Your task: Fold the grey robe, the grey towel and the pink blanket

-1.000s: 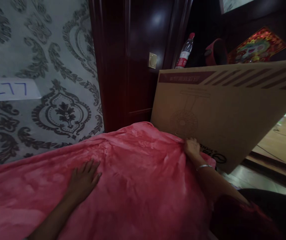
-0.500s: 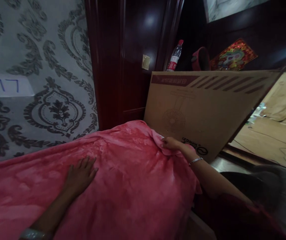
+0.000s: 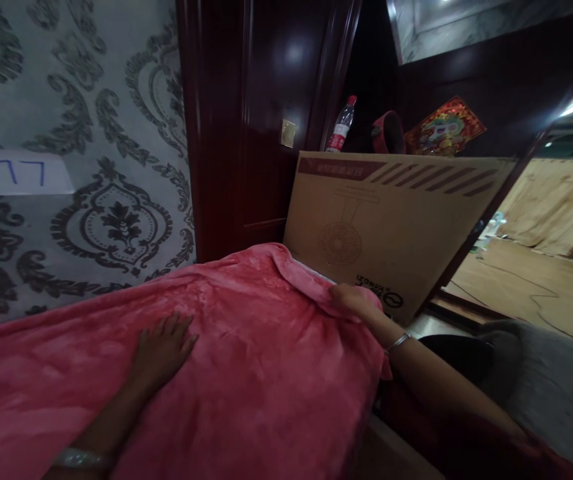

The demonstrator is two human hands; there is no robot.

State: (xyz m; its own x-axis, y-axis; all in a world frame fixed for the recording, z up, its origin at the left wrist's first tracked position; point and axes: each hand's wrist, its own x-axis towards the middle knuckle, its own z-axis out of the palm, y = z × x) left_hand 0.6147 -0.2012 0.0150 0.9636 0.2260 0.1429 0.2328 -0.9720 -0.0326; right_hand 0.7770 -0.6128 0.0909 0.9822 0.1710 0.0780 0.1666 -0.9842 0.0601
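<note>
A pink plush blanket [image 3: 266, 373] covers a long raised surface, with wrinkles across its middle. My left hand [image 3: 163, 347] lies flat on it, fingers spread and holding nothing. At the far right edge my right hand [image 3: 350, 300], slightly blurred, is closed on the blanket's folded border; its fingertips are partly hidden. A strip of something white shows under the border, just left of that hand. Both my wrists wear silver bracelets.
Behind the blanket's far end leans a large cardboard box [image 3: 416, 227]. A red-capped bottle [image 3: 340, 127] stands behind the box, near a dark red door [image 3: 266, 60]. Patterned wallpaper [image 3: 116, 120] borders the left side. A grey cloth-covered thing [image 3: 556, 380] sits at right.
My right hand has shifted slightly down and right along the blanket's edge, and its border now lies folded straighter. My left hand stays in place. The view has turned a little.
</note>
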